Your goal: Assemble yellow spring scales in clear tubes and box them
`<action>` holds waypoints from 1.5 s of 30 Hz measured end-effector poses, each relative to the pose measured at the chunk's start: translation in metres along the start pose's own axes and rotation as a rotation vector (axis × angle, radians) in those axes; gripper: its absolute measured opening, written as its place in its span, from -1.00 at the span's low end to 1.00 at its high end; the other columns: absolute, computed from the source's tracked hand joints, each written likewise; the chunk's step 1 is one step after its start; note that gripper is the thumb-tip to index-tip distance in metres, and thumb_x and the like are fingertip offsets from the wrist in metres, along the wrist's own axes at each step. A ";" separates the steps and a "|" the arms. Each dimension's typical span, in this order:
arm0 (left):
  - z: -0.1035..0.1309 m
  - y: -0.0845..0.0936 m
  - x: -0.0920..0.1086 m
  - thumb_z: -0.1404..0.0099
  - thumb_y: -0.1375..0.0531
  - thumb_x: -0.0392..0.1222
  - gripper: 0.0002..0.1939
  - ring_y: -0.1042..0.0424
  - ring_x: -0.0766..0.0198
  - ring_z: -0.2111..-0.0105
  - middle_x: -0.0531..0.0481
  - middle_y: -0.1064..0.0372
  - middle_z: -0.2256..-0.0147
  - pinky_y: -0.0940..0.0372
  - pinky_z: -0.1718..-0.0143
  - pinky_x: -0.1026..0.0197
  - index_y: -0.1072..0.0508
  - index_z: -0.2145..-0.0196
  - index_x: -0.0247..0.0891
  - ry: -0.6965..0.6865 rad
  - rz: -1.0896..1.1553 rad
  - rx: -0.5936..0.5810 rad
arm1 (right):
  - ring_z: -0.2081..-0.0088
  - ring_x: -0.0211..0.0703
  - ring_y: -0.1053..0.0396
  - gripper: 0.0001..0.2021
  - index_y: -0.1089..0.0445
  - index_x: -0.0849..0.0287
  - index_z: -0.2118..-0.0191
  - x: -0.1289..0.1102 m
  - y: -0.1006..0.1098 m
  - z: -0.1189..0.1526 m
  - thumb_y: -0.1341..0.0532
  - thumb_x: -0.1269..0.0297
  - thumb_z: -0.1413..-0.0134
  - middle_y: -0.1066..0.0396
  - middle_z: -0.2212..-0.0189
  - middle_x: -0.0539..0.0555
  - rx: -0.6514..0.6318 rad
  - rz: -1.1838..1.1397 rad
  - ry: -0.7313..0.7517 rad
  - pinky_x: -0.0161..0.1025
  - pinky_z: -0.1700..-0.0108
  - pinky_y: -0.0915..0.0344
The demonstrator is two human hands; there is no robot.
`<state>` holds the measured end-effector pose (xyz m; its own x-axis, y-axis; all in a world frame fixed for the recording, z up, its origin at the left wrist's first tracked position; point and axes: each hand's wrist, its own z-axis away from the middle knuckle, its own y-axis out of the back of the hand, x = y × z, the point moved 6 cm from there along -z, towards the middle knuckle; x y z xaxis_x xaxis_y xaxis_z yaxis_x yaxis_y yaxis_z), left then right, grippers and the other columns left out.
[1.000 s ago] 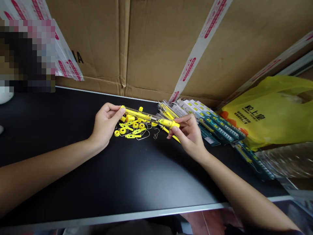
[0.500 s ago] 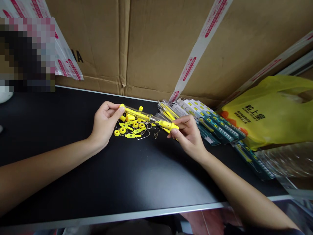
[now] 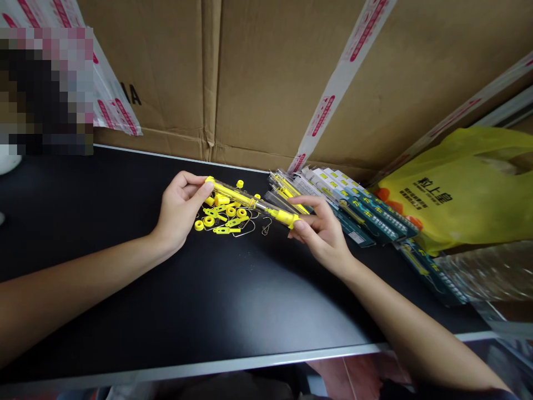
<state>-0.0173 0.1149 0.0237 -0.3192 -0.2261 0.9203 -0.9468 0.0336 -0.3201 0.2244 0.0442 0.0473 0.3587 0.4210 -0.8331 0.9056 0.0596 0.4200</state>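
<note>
A clear plastic tube with yellow parts inside and yellow ends (image 3: 237, 194) is held slantwise above the table between my two hands. My left hand (image 3: 177, 208) pinches its upper left end between thumb and fingers. At the lower right end, my right hand (image 3: 320, 233) has its thumb against the yellow tip, with the index finger raised off it and the other fingers partly hidden behind. Beneath the tube lies a loose pile of yellow rings (image 3: 209, 221), flat yellow pieces (image 3: 227, 230) and bent wire hooks (image 3: 245, 230). A small wire piece (image 3: 266, 226) lies apart.
Behind my right hand are several clear-and-yellow tubes (image 3: 287, 186) and a stack of teal printed packages (image 3: 366, 208). A yellow plastic bag (image 3: 466, 189) stands at the right. Large taped cardboard (image 3: 270, 83) walls off the back of the black table (image 3: 233, 311).
The tube's right end has turned about its length and dipped slightly. My right index finger has lifted away from it. My left hand stays nearly still.
</note>
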 end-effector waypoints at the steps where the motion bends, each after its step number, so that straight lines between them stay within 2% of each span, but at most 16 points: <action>1: 0.000 0.000 -0.001 -0.07 -0.37 -0.14 -0.73 -0.48 0.34 0.33 0.01 -0.49 0.35 -0.38 0.23 0.27 -0.37 0.37 -0.28 0.005 0.003 -0.002 | 0.53 -0.31 -0.29 -0.70 -0.18 0.04 -0.02 -0.002 0.000 0.000 -0.18 0.18 -0.20 -0.33 0.37 -0.02 0.008 -0.002 0.007 -0.26 0.46 -0.29; 4: -0.002 0.001 -0.003 -0.07 -0.36 -0.16 -0.74 -0.47 0.36 0.35 0.02 -0.48 0.37 -0.38 0.25 0.29 -0.37 0.37 -0.28 0.022 0.010 0.002 | 0.48 -0.30 -0.33 -0.69 -0.16 0.04 0.04 -0.005 0.001 -0.001 -0.24 0.23 -0.14 -0.35 0.31 0.00 0.033 0.017 0.035 -0.26 0.41 -0.31; 10: -0.001 0.001 -0.006 -0.07 -0.36 -0.16 -0.74 -0.47 0.36 0.35 0.03 -0.47 0.38 -0.37 0.24 0.28 -0.36 0.38 -0.29 0.053 0.032 0.003 | 0.50 -0.28 -0.36 -0.73 -0.07 0.04 0.21 -0.003 0.005 0.000 -0.25 0.24 -0.14 -0.30 0.47 -0.10 0.047 -0.073 0.032 -0.25 0.41 -0.36; 15: -0.001 0.000 -0.004 -0.06 -0.38 -0.15 -0.71 -0.46 0.36 0.37 0.03 -0.47 0.39 -0.37 0.26 0.28 -0.35 0.38 -0.29 0.031 0.034 0.007 | 0.43 -0.25 -0.44 -0.75 -0.09 0.05 0.20 -0.005 0.003 0.001 -0.24 0.25 -0.14 -0.32 0.42 -0.07 0.005 -0.073 0.004 -0.24 0.37 -0.39; 25: 0.000 0.001 0.003 -0.04 -0.39 -0.13 -0.69 -0.48 0.34 0.33 0.02 -0.48 0.36 -0.38 0.28 0.29 -0.35 0.38 -0.27 -0.050 0.038 0.030 | 0.42 -0.25 -0.40 -0.84 -0.08 0.06 0.18 -0.005 -0.003 0.002 -0.15 0.28 -0.24 -0.36 0.48 -0.07 -0.031 -0.101 -0.002 -0.22 0.32 -0.36; 32: 0.000 0.001 0.003 -0.07 -0.38 -0.11 -0.68 -0.48 0.32 0.32 0.00 -0.47 0.35 -0.38 0.21 0.25 -0.33 0.36 -0.27 -0.066 0.017 0.026 | 0.45 -0.29 -0.39 -0.82 -0.10 0.08 0.20 -0.004 -0.005 0.004 -0.18 0.28 -0.21 -0.35 0.48 -0.08 -0.035 -0.044 -0.010 -0.29 0.36 -0.29; 39: 0.002 0.000 0.004 -0.08 -0.37 -0.13 -0.70 -0.47 0.33 0.31 0.01 -0.47 0.34 -0.37 0.21 0.26 -0.32 0.37 -0.26 -0.030 0.016 0.019 | 0.51 -0.30 -0.30 -0.83 -0.10 0.07 0.20 0.000 -0.005 0.005 -0.14 0.18 -0.23 -0.24 0.53 -0.12 -0.005 -0.099 -0.058 -0.27 0.38 -0.27; 45: 0.002 -0.001 0.003 -0.08 -0.37 -0.12 -0.70 -0.47 0.33 0.32 0.03 -0.47 0.35 -0.38 0.18 0.22 -0.32 0.37 -0.25 -0.010 0.007 0.029 | 0.57 -0.29 -0.25 -0.81 -0.09 0.05 0.20 -0.003 -0.005 0.007 -0.15 0.15 -0.22 -0.20 0.58 -0.13 0.010 -0.117 -0.072 -0.31 0.49 -0.19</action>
<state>-0.0176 0.1119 0.0261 -0.3252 -0.2353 0.9159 -0.9429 0.0066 -0.3331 0.2202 0.0365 0.0451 0.2658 0.3452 -0.9001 0.9442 0.0951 0.3153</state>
